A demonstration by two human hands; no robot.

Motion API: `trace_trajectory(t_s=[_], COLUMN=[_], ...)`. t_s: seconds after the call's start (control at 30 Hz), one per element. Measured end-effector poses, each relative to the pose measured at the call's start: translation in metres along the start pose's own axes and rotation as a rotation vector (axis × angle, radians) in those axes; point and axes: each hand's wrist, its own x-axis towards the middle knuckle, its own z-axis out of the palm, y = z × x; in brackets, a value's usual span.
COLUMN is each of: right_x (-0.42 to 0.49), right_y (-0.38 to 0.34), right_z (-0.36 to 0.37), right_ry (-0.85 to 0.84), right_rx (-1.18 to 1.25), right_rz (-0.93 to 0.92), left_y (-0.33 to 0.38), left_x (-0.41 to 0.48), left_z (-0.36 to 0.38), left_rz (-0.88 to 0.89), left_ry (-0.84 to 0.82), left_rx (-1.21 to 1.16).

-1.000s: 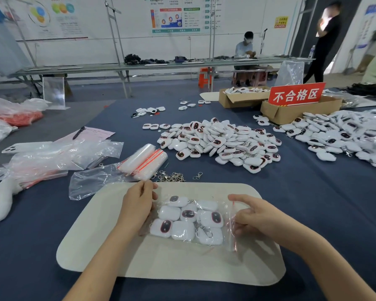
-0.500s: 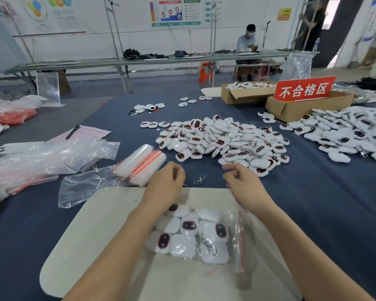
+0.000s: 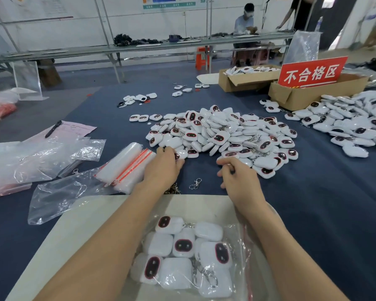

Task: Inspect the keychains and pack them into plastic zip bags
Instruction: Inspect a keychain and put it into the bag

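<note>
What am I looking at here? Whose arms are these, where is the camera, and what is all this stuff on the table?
There is no machine here. These are a person's two bare arms, filmed by one wide camera worn on their head, looking forward and down. The left hand and right hand are both at the near edge of a big pile of keychains, white with dark faces, on a blue table. I cannot tell whether either hand has hold of one. Close to the person, on a pale board, lies a clear zip bag already filled with keychains. Left of the hands is a stack of empty bags, and between the hands lies a loose metal clip. Further back stands a cardboard box with a red sign.
</note>
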Motion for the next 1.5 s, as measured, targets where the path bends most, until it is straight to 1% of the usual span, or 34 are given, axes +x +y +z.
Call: trace_trajectory(t_s=[0.07,0.17,0.23,0.3,0.4,0.5,0.53,0.73,0.87,1.03,1.2,1.33,1.5], right_x=[-0.001,-0.003,-0.004,-0.006,-0.009,-0.011,-0.011,-0.014,-0.016,-0.017,-0.016,-0.014,-0.013], right_y=[-0.003,-0.008,-0.014,-0.019,-0.024,-0.027,-0.028,-0.029,-0.031,-0.03,-0.029,-0.029,-0.03], right_z=[-0.001,0.0,0.002,0.003,0.003,0.004,0.004,0.005,0.005,0.002,0.002,0.002,0.001], right_ry=[-0.005,-0.025,-0.086,-0.164,-0.235,-0.259,-0.261,-0.324,-0.368,-0.397,-0.4,-0.363,-0.34], right_rx=[0.035,0.125,0.239,0.322,0.35,0.464,0.48,0.556,0.561,0.57,0.573,0.642,0.73], right_rz=[-0.009,-0.092,-0.139,-0.158,-0.173,-0.138,-0.135,-0.119,-0.119,-0.111,-0.088,-0.02,0.069], left_y=[-0.002,0.003,0.009,0.014,0.017,0.015,0.014,0.01,0.007,0.005,0.004,0.005,0.01], left_x=[-0.01,-0.035,-0.052,-0.066,-0.076,-0.079,-0.078,-0.074,-0.07,-0.071,-0.07,-0.07,-0.073], left_z=[-0.003,-0.008,-0.01,-0.008,-0.004,-0.004,-0.004,-0.002,0.0,0.0,0.0,0.0,-0.002], left_rz=[0.062,0.245,0.348,0.404,0.368,0.234,0.193,0.12,0.06,0.037,0.034,0.054,0.098], left_ry=[0.032,0.12,0.149,0.143,0.073,-0.036,-0.045,-0.073,-0.104,-0.153,-0.169,-0.165,-0.113], left_rx=[-0.15,-0.402,-0.544,-0.648,-0.808,-1.101,-1.153,-1.164,-1.226,-1.294,-1.322,-1.348,-1.288])
